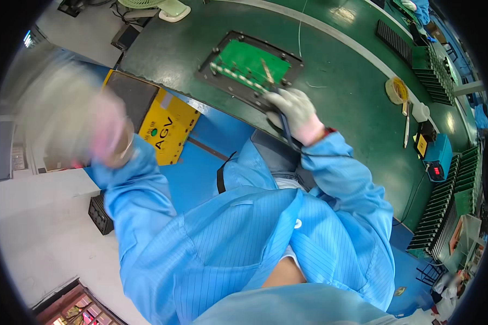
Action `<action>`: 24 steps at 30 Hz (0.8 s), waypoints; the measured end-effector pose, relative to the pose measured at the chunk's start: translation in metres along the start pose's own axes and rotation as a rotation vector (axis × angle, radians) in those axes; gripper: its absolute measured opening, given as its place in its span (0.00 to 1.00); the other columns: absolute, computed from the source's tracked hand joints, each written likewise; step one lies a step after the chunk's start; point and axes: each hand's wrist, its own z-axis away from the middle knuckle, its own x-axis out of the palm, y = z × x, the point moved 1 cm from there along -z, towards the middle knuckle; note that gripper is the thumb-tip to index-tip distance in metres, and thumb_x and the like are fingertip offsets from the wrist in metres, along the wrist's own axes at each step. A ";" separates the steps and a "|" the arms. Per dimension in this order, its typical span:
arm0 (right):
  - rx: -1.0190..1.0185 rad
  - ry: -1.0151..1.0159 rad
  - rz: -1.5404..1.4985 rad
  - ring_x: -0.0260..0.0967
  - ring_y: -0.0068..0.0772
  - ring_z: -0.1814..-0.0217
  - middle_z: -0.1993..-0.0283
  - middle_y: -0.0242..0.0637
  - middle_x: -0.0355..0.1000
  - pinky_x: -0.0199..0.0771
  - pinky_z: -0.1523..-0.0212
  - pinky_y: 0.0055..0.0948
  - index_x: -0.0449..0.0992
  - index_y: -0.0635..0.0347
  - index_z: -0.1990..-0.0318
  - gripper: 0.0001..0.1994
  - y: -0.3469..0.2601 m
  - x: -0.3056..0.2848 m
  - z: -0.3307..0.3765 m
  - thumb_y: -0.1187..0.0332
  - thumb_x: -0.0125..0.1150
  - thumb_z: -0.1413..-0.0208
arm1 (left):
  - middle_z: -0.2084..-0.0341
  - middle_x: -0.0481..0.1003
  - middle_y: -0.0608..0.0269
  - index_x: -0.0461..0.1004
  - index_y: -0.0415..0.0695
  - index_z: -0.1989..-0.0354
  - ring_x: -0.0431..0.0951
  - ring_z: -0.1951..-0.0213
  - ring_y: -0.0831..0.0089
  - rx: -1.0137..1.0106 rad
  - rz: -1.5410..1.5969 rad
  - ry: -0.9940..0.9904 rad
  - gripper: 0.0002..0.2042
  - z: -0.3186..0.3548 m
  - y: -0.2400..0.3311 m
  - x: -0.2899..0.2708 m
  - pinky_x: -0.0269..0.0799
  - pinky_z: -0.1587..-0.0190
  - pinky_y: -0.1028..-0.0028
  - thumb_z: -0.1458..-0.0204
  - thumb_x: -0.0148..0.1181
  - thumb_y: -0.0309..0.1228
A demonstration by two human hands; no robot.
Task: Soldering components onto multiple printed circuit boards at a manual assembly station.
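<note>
My right hand (294, 110), in a white glove with a pink cuff, is closed around a soldering iron (267, 72). The iron's bare metal tip points away from me over a green circuit board (249, 58), and its dark cable runs back along my sleeve. The board lies in a black rectangular frame (229, 85) on the green bench, with a row of pale blocks along its near edge. My left hand (65, 111), also gloved, is raised off to the left, away from the bench. Motion smears its fingers, so whether it holds anything is unclear.
A blue soldering station (438, 157) with a red display stands at the right, near a yellow tape roll (397, 90) and racks of green boards (432, 73). A pale green fan (171, 10) sits far left. Below the bench's left edge is a yellow machine (171, 130). Another person's gloved hand (409, 5) shows far right.
</note>
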 end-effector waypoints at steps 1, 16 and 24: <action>-0.006 -0.023 0.011 0.67 0.43 0.64 0.70 0.38 0.66 0.66 0.59 0.38 0.71 0.55 0.56 0.19 -0.002 -0.011 0.011 0.67 0.64 0.60 | 0.47 0.67 0.57 0.66 0.40 0.45 0.68 0.47 0.67 -0.308 -0.091 0.050 0.22 0.025 -0.028 0.002 0.63 0.44 0.71 0.48 0.56 0.34; 0.192 -0.014 0.004 0.68 0.52 0.54 0.52 0.48 0.69 0.67 0.53 0.40 0.68 0.56 0.50 0.22 0.080 -0.015 -0.017 0.69 0.63 0.56 | 0.53 0.70 0.55 0.74 0.47 0.53 0.70 0.51 0.58 -0.884 -0.297 -0.985 0.21 0.213 -0.161 0.066 0.66 0.47 0.65 0.55 0.59 0.42; -0.115 -0.129 0.104 0.66 0.40 0.47 0.51 0.37 0.70 0.53 0.38 0.41 0.67 0.54 0.47 0.26 0.038 -0.011 -0.035 0.67 0.64 0.58 | 0.66 0.73 0.50 0.71 0.33 0.60 0.74 0.58 0.59 -1.199 -0.626 0.062 0.13 0.271 -0.045 0.034 0.70 0.56 0.66 0.50 0.55 0.30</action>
